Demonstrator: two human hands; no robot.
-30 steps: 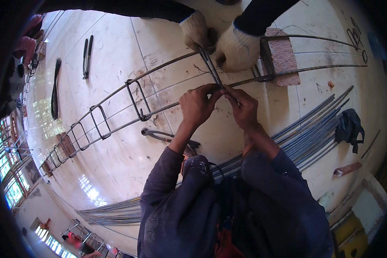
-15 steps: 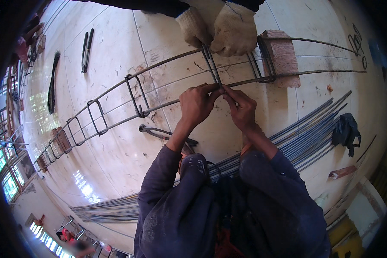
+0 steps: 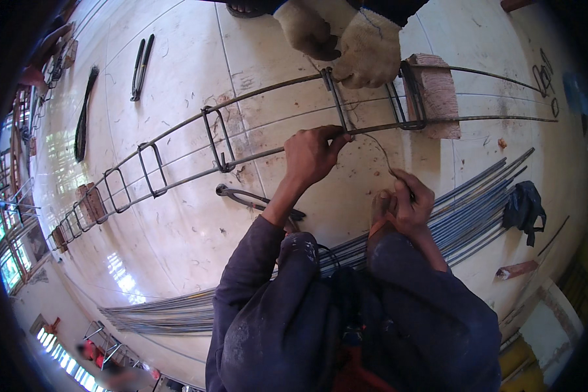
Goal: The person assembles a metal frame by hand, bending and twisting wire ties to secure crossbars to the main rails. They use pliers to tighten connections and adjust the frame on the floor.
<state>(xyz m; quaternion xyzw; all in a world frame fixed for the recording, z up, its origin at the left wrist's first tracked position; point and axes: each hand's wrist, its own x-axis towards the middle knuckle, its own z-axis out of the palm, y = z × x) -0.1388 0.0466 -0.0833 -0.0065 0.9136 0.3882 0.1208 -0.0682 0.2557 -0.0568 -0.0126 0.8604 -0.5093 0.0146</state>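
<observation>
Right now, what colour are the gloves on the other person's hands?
Off-white, a bit dirty: the gloves show best in the head view, by the rebar cage.

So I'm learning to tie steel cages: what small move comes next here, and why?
Probably bring the right hand back up: its thin tie wire trails loose from the joint the left hand pinches on the rusty steel bar.
</observation>
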